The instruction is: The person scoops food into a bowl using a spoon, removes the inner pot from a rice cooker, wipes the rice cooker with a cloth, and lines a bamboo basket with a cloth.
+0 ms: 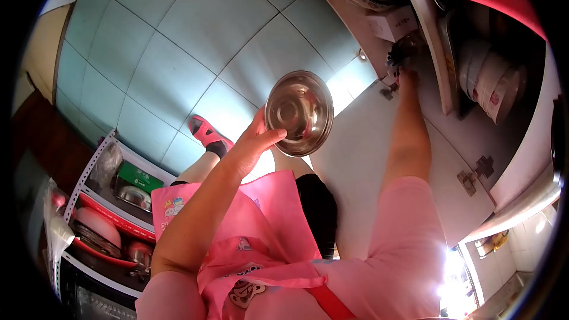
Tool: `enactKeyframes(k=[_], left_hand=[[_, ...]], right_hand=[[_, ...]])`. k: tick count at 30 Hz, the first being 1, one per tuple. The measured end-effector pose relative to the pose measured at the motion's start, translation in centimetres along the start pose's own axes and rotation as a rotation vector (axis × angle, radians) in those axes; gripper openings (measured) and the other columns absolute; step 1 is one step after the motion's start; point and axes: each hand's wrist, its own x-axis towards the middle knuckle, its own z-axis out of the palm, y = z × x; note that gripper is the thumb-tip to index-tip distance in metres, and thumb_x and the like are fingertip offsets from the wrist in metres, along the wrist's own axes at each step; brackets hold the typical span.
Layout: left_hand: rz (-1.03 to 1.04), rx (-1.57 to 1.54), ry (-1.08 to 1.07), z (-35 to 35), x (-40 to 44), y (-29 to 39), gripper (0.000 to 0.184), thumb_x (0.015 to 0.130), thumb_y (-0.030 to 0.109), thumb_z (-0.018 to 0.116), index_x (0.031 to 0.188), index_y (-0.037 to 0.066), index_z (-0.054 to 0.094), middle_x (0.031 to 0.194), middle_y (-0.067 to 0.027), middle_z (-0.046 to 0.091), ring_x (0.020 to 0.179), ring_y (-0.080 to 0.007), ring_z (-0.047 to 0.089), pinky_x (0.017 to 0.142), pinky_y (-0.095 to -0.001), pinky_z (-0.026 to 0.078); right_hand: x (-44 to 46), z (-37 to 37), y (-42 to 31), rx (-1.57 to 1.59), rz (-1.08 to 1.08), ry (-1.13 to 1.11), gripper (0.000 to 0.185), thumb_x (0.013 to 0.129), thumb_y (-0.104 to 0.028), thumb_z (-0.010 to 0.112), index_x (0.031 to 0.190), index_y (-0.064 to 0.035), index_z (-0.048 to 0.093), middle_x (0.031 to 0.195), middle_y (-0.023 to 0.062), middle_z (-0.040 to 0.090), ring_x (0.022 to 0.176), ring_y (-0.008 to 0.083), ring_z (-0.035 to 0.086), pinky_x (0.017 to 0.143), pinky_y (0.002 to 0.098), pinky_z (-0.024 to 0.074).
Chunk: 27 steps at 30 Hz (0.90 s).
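A shiny stainless steel bowl (308, 123) is held out over the floor by my left hand (253, 145). The thumb lies over the rim and the other fingers are behind the bowl; its hollow side faces me. My right hand (408, 77) reaches low into the open cupboard (432, 92). Its fingers are in shadow beside a dark, bunched object (402, 51) that I cannot make out. Close by stands a white box (393, 24).
The cupboard door (367, 160) stands open below my right arm. Stacked white bowls (491, 80) sit deeper inside, past an upright divider (430, 47). At lower left a shelf rack (89, 172) holds a green box (136, 176) and pots. Pale tiles (189, 29) cover the floor.
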Motion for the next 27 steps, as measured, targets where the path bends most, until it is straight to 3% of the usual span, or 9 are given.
enactKeyframes(k=[3,5,9,15,17,21,23,26,27], left_hand=[[0.001,0.002,0.017,0.4,0.1,0.0,0.085,0.083,0.027,0.064,0.15,0.011,0.014,0.144,-0.0087,0.035,0.133,-0.0236,0.035,0.108,-0.0433,0.029],[-0.001,-0.022,0.016,0.8,0.2,0.1,0.085,0.083,0.026,0.064,0.15,0.012,0.014,0.145,-0.0085,0.035,0.133,-0.0236,0.034,0.109,-0.0427,0.027],[-0.045,-0.044,0.03,0.7,-1.2,-0.1,0.086,0.083,0.025,0.065,0.15,0.013,0.014,0.145,-0.0083,0.035,0.134,-0.0236,0.033,0.11,-0.0426,0.027],[-0.022,-0.052,0.038,-0.3,-2.2,-0.9,0.091,0.079,0.033,0.068,0.15,0.013,0.015,0.148,-0.008,0.031,0.136,-0.0254,0.029,0.111,-0.046,0.021],[0.009,-0.069,0.034,-0.5,-1.9,-1.1,0.09,0.079,0.032,0.068,0.15,0.013,0.016,0.146,-0.0076,0.032,0.134,-0.025,0.03,0.11,-0.0463,0.021],[0.014,-0.102,0.016,-1.1,-0.9,-1.9,0.087,0.08,0.031,0.067,0.149,0.013,0.018,0.145,-0.0075,0.034,0.133,-0.024,0.032,0.11,-0.0458,0.023],[0.011,-0.13,-0.013,-1.1,-0.9,-1.8,0.086,0.08,0.029,0.067,0.149,0.013,0.018,0.145,-0.0076,0.034,0.132,-0.0235,0.033,0.109,-0.0443,0.024],[-0.007,-0.114,0.021,-1.5,-1.5,-2.0,0.082,0.081,0.028,0.067,0.148,0.013,0.021,0.143,-0.0075,0.036,0.131,-0.0228,0.034,0.109,-0.0434,0.025],[-0.007,-0.114,0.017,-1.7,-1.9,-2.0,0.082,0.081,0.028,0.067,0.148,0.013,0.021,0.143,-0.0075,0.036,0.131,-0.0228,0.034,0.109,-0.0434,0.025]], right_hand=[[5.6,1.3,3.2,-0.698,-0.375,0.194,0.023,0.086,-0.023,0.066,0.083,0.0,0.063,0.071,0.01,0.064,0.064,0.0193,0.063,0.052,0.035,0.0521],[6.7,1.3,3.7,-0.338,-0.049,-0.095,0.047,0.094,-0.039,0.047,0.089,0.004,0.066,0.081,0.0147,0.068,0.065,0.0237,0.067,0.053,0.0349,0.0527],[3.6,1.7,4.5,0.1,0.117,-0.043,0.048,0.094,-0.039,0.048,0.088,0.0053,0.066,0.079,0.0153,0.067,0.065,0.0238,0.067,0.053,0.0357,0.0527],[-0.7,0.3,0.2,-0.018,0.082,-0.048,0.048,0.093,-0.038,0.053,0.082,0.0075,0.064,0.069,0.0153,0.065,0.061,0.0216,0.066,0.052,0.0374,0.052],[0.5,0.6,0.4,-0.131,0.083,-0.037,0.023,0.086,-0.025,0.065,0.088,-0.0022,0.063,0.076,0.0097,0.06,0.066,0.0179,0.057,0.054,0.0299,0.051],[0.8,0.2,-0.3,-0.182,0.161,-0.09,0.019,0.086,-0.021,0.064,0.088,-0.0026,0.065,0.073,0.0084,0.06,0.062,0.0177,0.056,0.053,0.0292,0.0511],[-1.4,-0.7,-1.5,0.355,0.37,-0.026,0.012,0.084,-0.016,0.064,0.086,-0.0037,0.064,0.073,0.0078,0.061,0.062,0.0175,0.057,0.054,0.0271,0.0505],[-2.8,-1.2,0.5,0.752,0.287,-0.081,0.014,0.082,-0.014,0.065,0.089,-0.0026,0.063,0.078,0.0088,0.062,0.066,0.0196,0.059,0.059,0.0268,0.0521],[-4.2,-1.6,1.7,0.404,-0.118,-0.098,0.016,0.083,-0.014,0.065,0.093,-0.0024,0.062,0.082,0.0099,0.062,0.071,0.0212,0.06,0.063,0.0291,0.0535]])
